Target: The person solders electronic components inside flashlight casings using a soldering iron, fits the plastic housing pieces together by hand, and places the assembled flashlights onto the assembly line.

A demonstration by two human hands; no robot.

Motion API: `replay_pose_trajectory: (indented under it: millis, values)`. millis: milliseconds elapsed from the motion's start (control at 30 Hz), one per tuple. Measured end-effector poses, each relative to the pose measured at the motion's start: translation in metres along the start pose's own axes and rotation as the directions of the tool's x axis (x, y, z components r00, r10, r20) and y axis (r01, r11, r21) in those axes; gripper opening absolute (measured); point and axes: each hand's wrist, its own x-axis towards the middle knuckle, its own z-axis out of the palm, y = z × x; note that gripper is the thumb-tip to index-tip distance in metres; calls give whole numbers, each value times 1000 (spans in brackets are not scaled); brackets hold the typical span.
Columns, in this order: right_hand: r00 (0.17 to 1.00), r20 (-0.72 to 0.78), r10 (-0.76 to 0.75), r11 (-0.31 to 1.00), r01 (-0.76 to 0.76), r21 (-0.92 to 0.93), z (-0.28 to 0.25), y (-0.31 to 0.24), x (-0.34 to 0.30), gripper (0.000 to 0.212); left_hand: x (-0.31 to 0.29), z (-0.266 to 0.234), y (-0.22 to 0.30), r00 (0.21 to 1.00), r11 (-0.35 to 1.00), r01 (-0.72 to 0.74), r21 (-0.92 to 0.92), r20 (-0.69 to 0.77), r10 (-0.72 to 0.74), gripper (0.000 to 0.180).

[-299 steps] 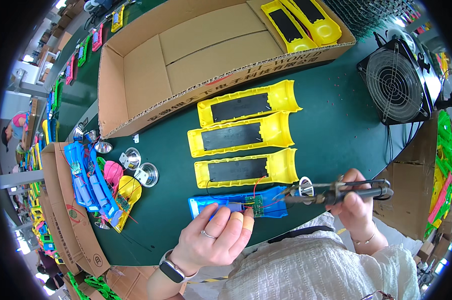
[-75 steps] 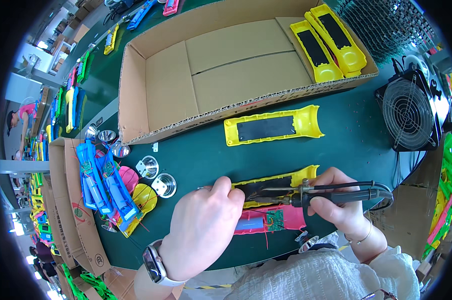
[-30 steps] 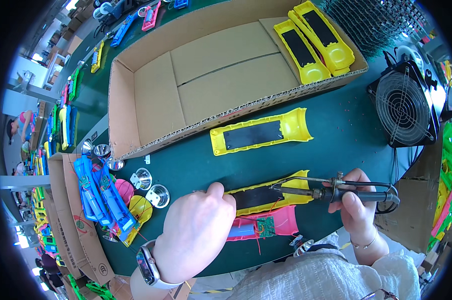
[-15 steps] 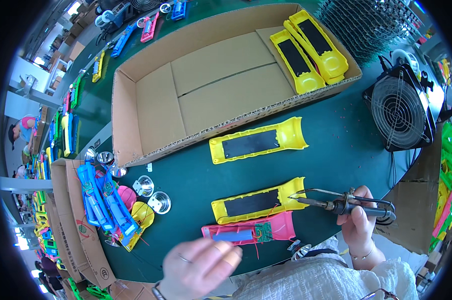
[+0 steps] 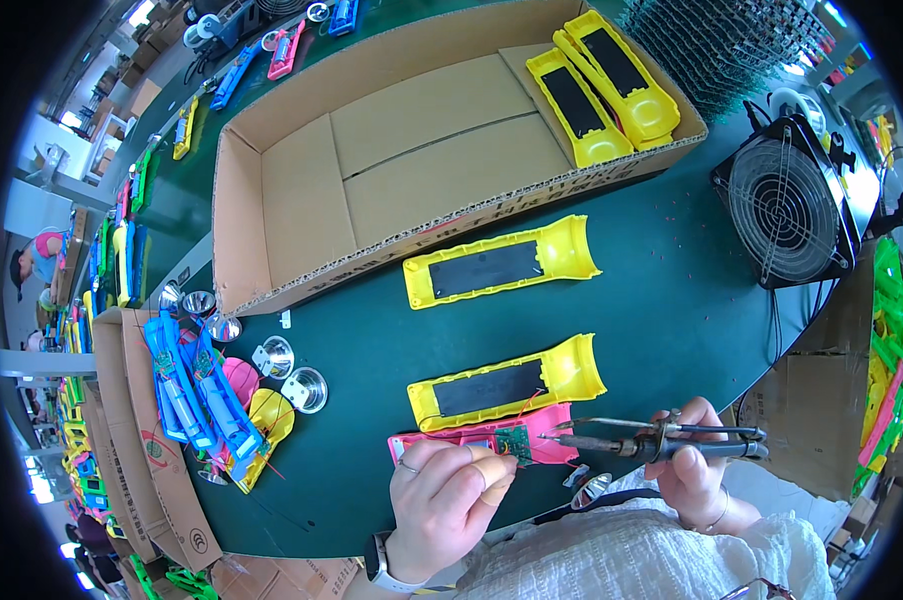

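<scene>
Our right hand [image 5: 694,468] grips the soldering iron [image 5: 627,447]; our left hand [image 5: 442,505], fingertips bunched, partly hides the pink casing [image 5: 545,420] beside a yellow shell [image 5: 569,366]. We cannot tell what it pinches.

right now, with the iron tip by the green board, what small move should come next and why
Probably ease the soldering iron slightly left with the right hand: its tip points at the green circuit board in the pink shell from just right of it, and the left hand has its fingertips by the board's near edge.
</scene>
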Motion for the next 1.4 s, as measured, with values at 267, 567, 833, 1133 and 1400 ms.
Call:
replay_pose_trajectory:
  millis: [267, 567, 833, 1133, 1400]
  values:
    - [995, 80, 52, 997, -48, -53, 3, 4, -4, 30, 1, 1, 18, 980, 972, 191, 139, 27, -196, 20]
    - [989, 136, 65, 956, -23, -292, 7, -3, 0, 36, 15, -1, 28, 969, 945, 186, 270, 106, -221, 22]
    - [986, 162, 35, 943, 21, -332, 7, 1, 0, 34, 13, -1, 24, 973, 951, 179, 254, 99, -210, 23]
    - [994, 94, 56, 992, -45, -114, 3, 1, -2, 32, 17, -5, 30, 965, 937, 191, 292, 117, -233, 23]
    - [999, -52, -7, 999, 10, 39, -1, 1, 9, 42, 17, -5, 24, 957, 949, 206, 237, 155, -246, 20]
